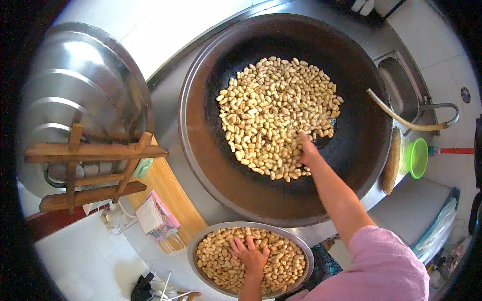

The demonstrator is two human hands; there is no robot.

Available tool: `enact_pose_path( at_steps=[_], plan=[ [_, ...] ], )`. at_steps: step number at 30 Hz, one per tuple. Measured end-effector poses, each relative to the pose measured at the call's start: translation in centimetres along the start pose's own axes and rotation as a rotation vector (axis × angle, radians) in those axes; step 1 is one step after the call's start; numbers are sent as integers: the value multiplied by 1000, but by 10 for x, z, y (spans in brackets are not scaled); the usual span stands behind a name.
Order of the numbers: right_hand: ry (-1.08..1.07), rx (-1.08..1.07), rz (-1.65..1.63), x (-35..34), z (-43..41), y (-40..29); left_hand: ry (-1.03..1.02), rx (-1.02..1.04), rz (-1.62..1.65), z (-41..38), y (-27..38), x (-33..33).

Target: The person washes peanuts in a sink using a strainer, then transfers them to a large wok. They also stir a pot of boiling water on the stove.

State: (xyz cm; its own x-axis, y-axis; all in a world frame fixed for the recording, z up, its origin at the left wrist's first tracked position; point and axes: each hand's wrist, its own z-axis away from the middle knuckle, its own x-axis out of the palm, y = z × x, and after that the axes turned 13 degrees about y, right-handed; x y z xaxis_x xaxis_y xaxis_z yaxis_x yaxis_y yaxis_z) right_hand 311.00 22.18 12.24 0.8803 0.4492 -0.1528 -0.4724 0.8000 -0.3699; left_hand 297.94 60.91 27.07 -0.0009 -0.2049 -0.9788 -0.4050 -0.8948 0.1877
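Unshelled peanuts (263,105) lie heaped in the middle of a very large dark wok (222,192). My right hand (308,151) reaches down into the near right part of this heap, its fingers partly hidden among the peanuts; whether it grips any cannot be told. Nearer to me is a round metal basin (309,259), full of more unshelled peanuts (218,259). My left hand (251,254) rests palm down on them with its fingers spread, holding nothing.
Left of the wok stand a large metal lid (86,56) and a wooden rack (94,150). To the right are a metal sink (399,86), a hose (403,120), a green plastic basket (417,158) and a long brown object (391,161) beside the wok's rim.
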Motion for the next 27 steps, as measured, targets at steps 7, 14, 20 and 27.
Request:
enact_pose_path(
  at_steps=[7,14,20,27],
  plan=[
    [-366,-237,57,117,92,-15,69,49,1,1,2,1],
    [191,-885,225,34,47,-32,14,3,15,0,2,-2],
    [566,-587,175,-87,-19,-37,-22,-14,-13,5,-2,2],
    [100,24,-384,25,-1,-59,22,1,-3,4,-1,3]
  ],
)
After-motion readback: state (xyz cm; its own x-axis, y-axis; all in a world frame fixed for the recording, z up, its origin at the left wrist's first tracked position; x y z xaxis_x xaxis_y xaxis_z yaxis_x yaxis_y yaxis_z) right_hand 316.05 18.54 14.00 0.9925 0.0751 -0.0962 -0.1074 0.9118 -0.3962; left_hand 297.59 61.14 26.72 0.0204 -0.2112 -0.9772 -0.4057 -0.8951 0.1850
